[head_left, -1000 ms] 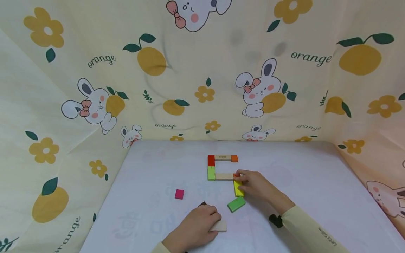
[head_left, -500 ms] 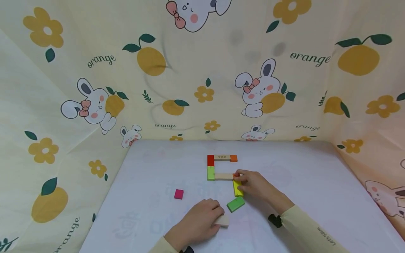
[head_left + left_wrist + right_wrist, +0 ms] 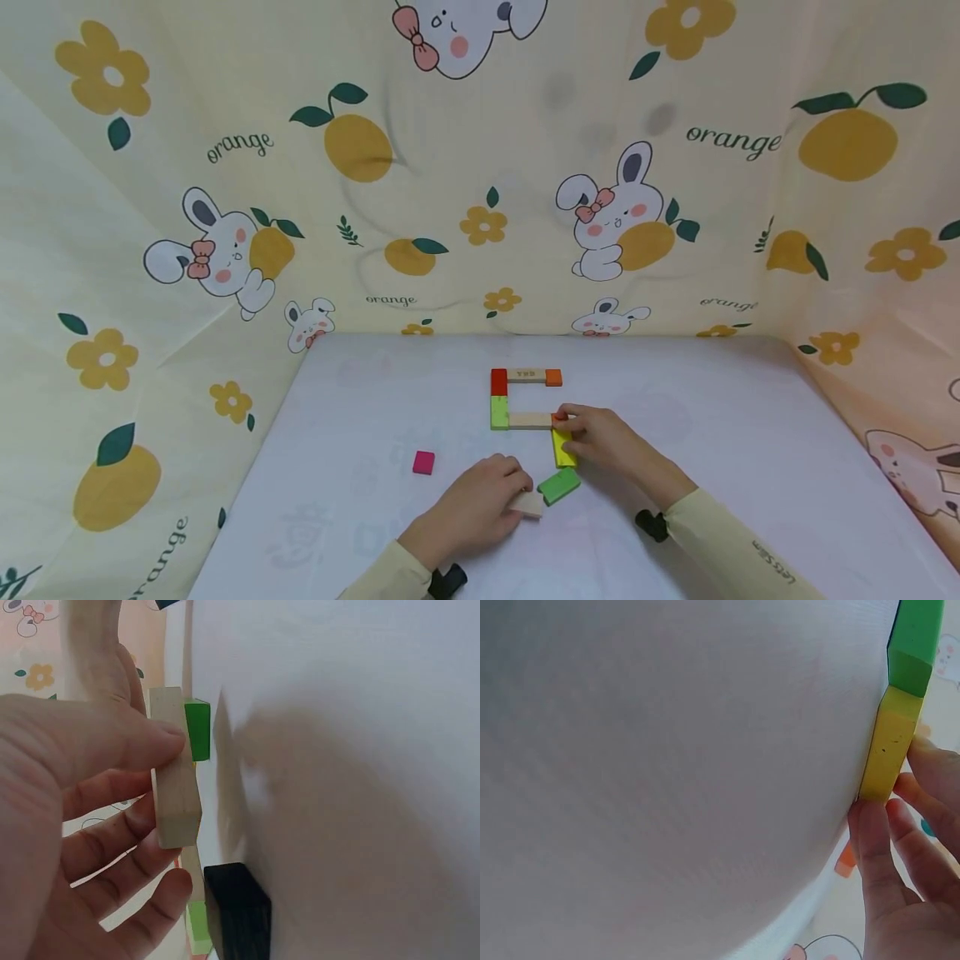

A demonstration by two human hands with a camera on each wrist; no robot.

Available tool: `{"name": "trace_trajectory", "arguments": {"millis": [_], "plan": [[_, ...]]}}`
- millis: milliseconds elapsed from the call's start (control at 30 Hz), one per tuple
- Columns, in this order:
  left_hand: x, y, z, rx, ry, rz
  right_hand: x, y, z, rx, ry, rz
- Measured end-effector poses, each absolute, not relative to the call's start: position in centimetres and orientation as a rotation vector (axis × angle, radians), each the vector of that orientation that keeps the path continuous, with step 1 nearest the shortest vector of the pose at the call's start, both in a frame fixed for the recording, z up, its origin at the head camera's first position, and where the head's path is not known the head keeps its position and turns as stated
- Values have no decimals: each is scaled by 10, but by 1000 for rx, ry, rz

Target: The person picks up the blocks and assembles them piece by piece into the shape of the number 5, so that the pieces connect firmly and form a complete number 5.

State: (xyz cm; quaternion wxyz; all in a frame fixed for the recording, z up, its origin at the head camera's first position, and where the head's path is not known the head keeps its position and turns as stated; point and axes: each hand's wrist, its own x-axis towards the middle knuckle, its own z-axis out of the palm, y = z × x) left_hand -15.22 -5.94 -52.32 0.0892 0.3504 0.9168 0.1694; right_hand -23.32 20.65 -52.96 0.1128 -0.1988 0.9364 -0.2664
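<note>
My left hand [image 3: 483, 504] pinches a plain wooden block [image 3: 176, 780] between thumb and fingers; in the left wrist view it appears raised off the table. A dark block [image 3: 240, 915] stands beyond it in that view, hidden by the hand from the head camera. With thumb and fingertips my right hand [image 3: 600, 437] holds a yellow block [image 3: 891, 742] lying on the table. A green block [image 3: 559, 486] lies at an angle off the yellow block's near end, close to the wooden block. An orange block, partly covered by my right fingers, borders the yellow one's far end.
Farther back, an orange block [image 3: 553, 377], a lettered wooden block [image 3: 527, 376], a red block [image 3: 498, 382], a light green block [image 3: 499, 412] and another wooden block [image 3: 529, 421] form a connected line. A magenta block [image 3: 423, 462] lies apart on the left of the white table [image 3: 337, 433].
My left hand has moved forward and slightly right with the wooden block, nearing the green block. The dark block has gone out of the head view behind it. My right hand stays put.
</note>
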Motion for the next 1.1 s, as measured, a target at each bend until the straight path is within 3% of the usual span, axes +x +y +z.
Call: {"name": "trace_trajectory", "arguments": {"millis": [1100], "plan": [[-162,-55,-534,955,2708,478,-229,209,-528,-703,2804,-790]]}}
